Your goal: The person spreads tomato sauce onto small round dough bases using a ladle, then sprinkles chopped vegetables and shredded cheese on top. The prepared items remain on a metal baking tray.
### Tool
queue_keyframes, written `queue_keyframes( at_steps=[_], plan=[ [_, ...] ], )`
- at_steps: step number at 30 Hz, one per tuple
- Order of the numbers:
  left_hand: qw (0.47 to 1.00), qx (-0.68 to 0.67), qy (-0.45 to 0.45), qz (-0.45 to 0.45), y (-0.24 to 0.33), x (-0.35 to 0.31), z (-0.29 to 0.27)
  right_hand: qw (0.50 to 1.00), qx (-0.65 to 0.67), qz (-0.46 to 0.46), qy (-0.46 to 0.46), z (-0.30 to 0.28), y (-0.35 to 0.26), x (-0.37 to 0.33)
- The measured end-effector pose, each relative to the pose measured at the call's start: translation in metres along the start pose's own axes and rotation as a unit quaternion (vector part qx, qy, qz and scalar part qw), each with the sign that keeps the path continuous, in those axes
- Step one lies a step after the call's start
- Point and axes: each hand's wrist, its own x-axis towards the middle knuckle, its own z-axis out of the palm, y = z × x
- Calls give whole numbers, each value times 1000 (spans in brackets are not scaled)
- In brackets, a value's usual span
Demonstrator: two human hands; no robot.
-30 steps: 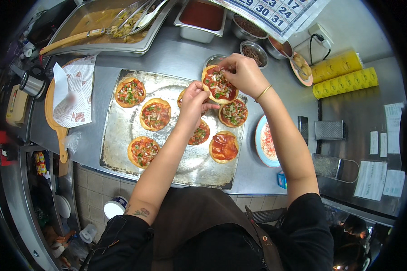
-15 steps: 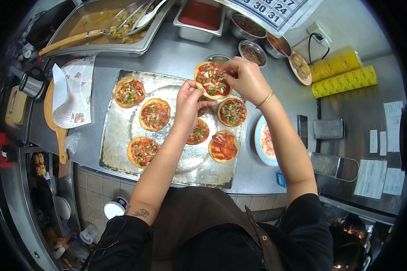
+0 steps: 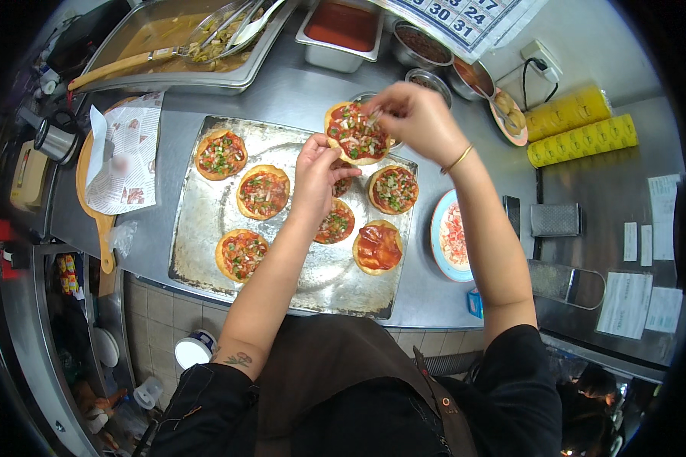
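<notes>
A mini pizza with red sauce and chopped pale and green bits is tilted up at its near left edge by my left hand, thumb on top. Above its right side my right hand has its fingertips pinched together, slightly blurred; what they hold is too small to name. Beneath lies a worn metal baking tray. Several topped mini pizzas rest on it, one partly hidden under my left hand. Another mini pizza, at the right, carries only red sauce and reddish slices.
Bowls of dark filling and a square pan of red sauce stand behind. A large stew tray sits far left, a wooden board with printed paper beside it. On the right are a blue-rimmed plate and graters.
My right hand has lifted up and slightly right, away from the pizza's surface. The left hand keeps the pizza in nearly the same place.
</notes>
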Motion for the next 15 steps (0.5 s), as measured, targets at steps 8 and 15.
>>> queue_keyframes(
  at_steps=[8,15],
  plan=[
    [985,144,-2,-96,23,-75,-34,979,-175,-67,75,47,102,24],
    [954,217,51,-202,19,-187,-80,981,-178,37,68,44,112,32]
  ],
)
